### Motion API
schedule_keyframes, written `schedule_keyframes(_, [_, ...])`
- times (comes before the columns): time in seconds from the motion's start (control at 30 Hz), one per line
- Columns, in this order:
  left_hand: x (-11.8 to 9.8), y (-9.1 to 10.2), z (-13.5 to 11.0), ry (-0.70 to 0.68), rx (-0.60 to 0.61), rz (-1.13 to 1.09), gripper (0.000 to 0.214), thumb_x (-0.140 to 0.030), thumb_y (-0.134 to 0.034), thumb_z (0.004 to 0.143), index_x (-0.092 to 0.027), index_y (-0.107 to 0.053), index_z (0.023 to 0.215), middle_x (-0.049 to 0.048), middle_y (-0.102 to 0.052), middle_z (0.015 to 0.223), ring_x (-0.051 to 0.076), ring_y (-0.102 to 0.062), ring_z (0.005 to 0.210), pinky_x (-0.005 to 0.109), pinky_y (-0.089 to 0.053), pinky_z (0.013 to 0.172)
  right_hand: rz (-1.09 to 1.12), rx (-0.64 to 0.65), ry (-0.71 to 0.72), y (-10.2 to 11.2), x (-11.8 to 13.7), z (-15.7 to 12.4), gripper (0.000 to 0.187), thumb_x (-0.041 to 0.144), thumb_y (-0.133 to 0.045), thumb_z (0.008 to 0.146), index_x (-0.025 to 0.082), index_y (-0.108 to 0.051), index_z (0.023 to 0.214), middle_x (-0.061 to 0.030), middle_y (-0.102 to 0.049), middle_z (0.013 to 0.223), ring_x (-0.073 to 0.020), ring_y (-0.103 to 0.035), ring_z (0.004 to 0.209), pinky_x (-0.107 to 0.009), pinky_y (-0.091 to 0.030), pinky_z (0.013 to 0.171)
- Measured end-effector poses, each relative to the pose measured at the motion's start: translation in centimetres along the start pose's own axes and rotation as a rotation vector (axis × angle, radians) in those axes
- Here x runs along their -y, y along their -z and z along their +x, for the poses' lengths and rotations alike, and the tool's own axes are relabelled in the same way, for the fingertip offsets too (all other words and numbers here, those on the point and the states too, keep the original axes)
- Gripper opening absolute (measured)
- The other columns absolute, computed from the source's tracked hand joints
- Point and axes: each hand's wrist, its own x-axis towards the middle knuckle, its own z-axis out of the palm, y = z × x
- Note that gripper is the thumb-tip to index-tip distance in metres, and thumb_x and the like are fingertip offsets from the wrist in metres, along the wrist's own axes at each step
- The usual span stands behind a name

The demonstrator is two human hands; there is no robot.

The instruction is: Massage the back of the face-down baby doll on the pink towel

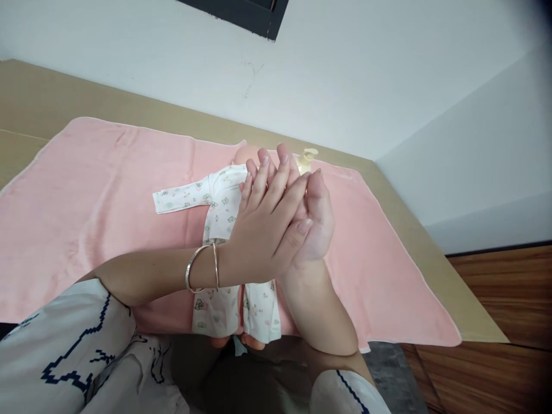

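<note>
A baby doll point(224, 213) in a white printed romper lies on its back on a pink towel point(99, 207), head toward the wall, feet toward me. My left hand point(263, 224), with a silver bangle on the wrist, is pressed palm to palm against my right hand point(317, 221) just above the doll's chest. The fingers of both hands are straight and together, and neither hand holds anything. The two hands hide the doll's face and right side. One empty romper sleeve point(181, 198) sticks out to the left.
The towel covers a tan tabletop point(431, 253) set against a white wall. A small pale yellow object point(307, 158) lies on the towel by the doll's head. Wooden flooring point(500, 322) shows at the right beyond the table edge. My white patterned sleeves fill the bottom.
</note>
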Motion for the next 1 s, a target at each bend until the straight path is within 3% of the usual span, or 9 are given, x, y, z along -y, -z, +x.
schedule_keyframes(0.1, [0.1, 0.4, 0.3, 0.026, 0.075, -0.039, 0.060, -0.065, -0.023, 0.099, -0.041, -0.021, 0.154, -0.0083, -0.020, 0.167, 0.030, 0.006, 0.157, 0.061, 0.000, 0.130, -0.050, -0.010, 0.025, 0.2, -0.5, 0.1, 0.045, 0.058, -0.030, 0.095, 0.045, -0.056, 0.129, 0.0147, -0.048, 0.152, -0.0122, -0.032, 0.151, -0.049, -0.030, 0.125])
schedule_keyframes(0.2, [0.2, 0.8, 0.6, 0.040, 0.129, -0.058, 0.063, -0.068, -0.022, 0.098, -0.040, -0.018, 0.155, -0.0078, -0.017, 0.168, 0.028, 0.006, 0.158, 0.059, 0.001, 0.131, -0.048, -0.001, 0.066, 0.7, -1.0, 0.3, 0.045, 0.059, -0.030, 0.095, 0.043, -0.057, 0.128, 0.0126, -0.050, 0.151, -0.0146, -0.035, 0.150, -0.050, -0.030, 0.125])
schedule_keyframes(0.5, [2.4, 0.2, 1.2, -0.001, 0.081, -0.023, 0.066, -0.072, -0.023, 0.096, -0.039, -0.027, 0.154, -0.0076, -0.024, 0.167, 0.026, 0.000, 0.158, 0.055, -0.003, 0.133, -0.121, -0.054, 0.091, 1.3, -1.5, 1.6, 0.046, 0.058, -0.033, 0.094, 0.041, -0.055, 0.131, 0.0073, -0.054, 0.148, -0.0183, -0.033, 0.151, -0.058, -0.032, 0.122])
schedule_keyframes(0.67, [3.2, 0.9, 2.2, 0.045, 0.075, -0.014, 0.068, -0.075, -0.028, 0.093, -0.038, -0.034, 0.150, -0.0043, -0.028, 0.165, 0.026, -0.003, 0.158, 0.053, 0.001, 0.132, -0.129, 0.018, 0.107, 0.9, -1.5, 1.5, 0.047, 0.057, -0.031, 0.095, 0.038, -0.059, 0.128, 0.0058, -0.058, 0.144, -0.0153, -0.035, 0.150, -0.049, -0.034, 0.123])
schedule_keyframes(0.8, [5.3, 1.5, 3.3, 0.065, -0.038, -0.001, 0.065, -0.074, -0.031, 0.094, -0.034, -0.046, 0.142, 0.0006, -0.038, 0.160, 0.028, -0.015, 0.157, 0.050, -0.006, 0.131, -0.085, 0.074, 0.067, 0.4, -2.2, 1.2, 0.043, 0.059, -0.039, 0.094, 0.036, -0.063, 0.122, 0.0049, -0.063, 0.137, -0.0149, -0.038, 0.148, -0.044, -0.035, 0.123])
schedule_keyframes(1.0, [10.6, 1.2, 3.9, 0.184, -0.188, 0.008, 0.066, -0.068, -0.027, 0.098, -0.020, -0.056, 0.133, 0.0126, -0.053, 0.148, 0.027, -0.039, 0.146, 0.052, -0.020, 0.126, -0.060, -0.017, -0.056, 0.7, -4.1, 1.6, 0.031, 0.046, -0.047, 0.093, 0.031, -0.065, 0.114, 0.0041, -0.063, 0.136, -0.0168, -0.045, 0.142, -0.044, -0.039, 0.119])
